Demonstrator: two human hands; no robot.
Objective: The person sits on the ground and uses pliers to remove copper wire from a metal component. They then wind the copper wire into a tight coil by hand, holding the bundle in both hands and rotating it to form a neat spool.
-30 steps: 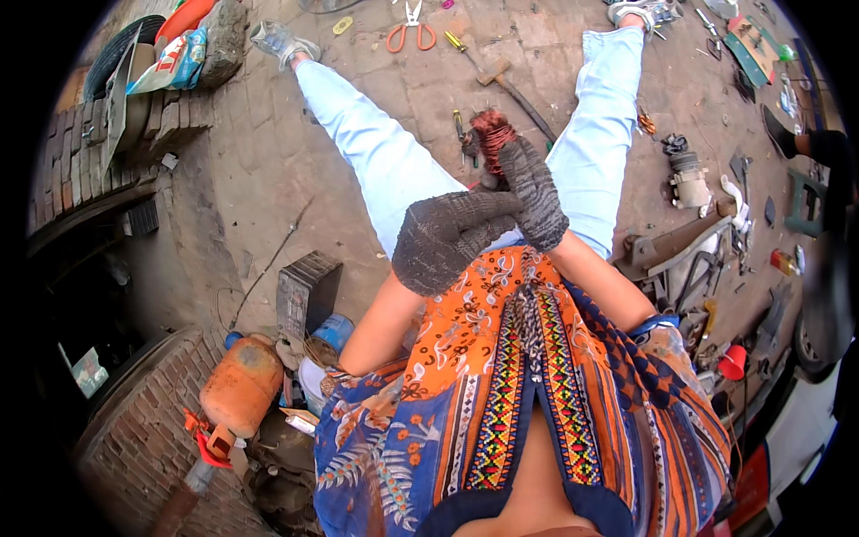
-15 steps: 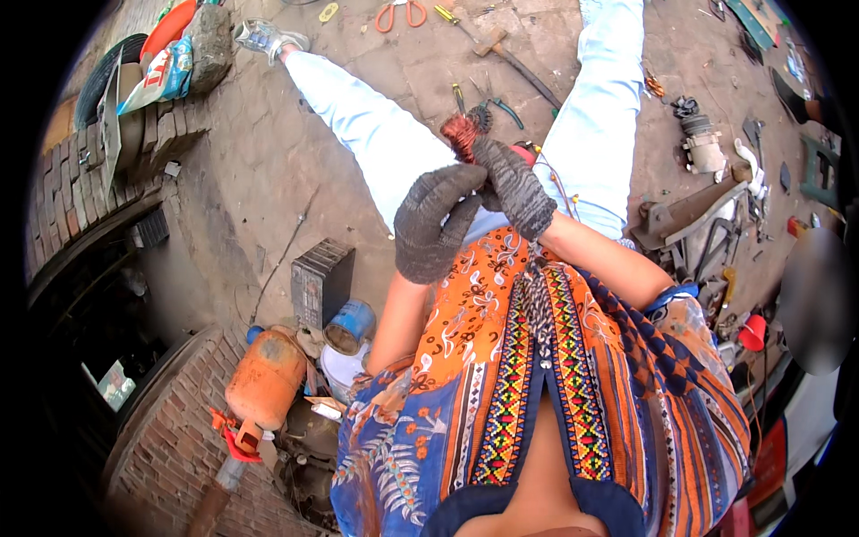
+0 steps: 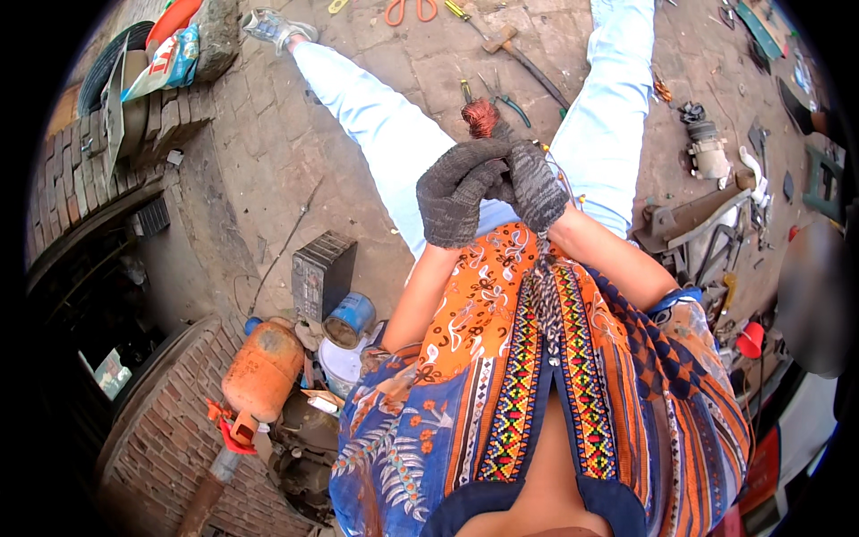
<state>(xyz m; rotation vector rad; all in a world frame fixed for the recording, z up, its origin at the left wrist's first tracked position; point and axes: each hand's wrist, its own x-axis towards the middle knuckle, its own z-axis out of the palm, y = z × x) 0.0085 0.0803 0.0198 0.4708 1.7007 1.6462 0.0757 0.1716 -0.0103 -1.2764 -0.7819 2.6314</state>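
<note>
My left hand [image 3: 458, 192] has met my right hand [image 3: 535, 183] — both near the wire coil [image 3: 481, 117] now, fingers curled (can't tell the grip)

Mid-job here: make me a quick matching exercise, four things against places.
1. Reddish wire-wound coil
2. Brown-headed, dark-handled hammer
3. Rusty orange rounded metal cylinder
4. Red cup-shaped thing

A. Out past the blue-cuffed right sleeve
B. At the grey knit-gloved right hand
C. Beside the curved brickwork, lower left
D. On the ground between light blue trouser legs

Pairs: 1-B; 2-D; 3-C; 4-A
</note>
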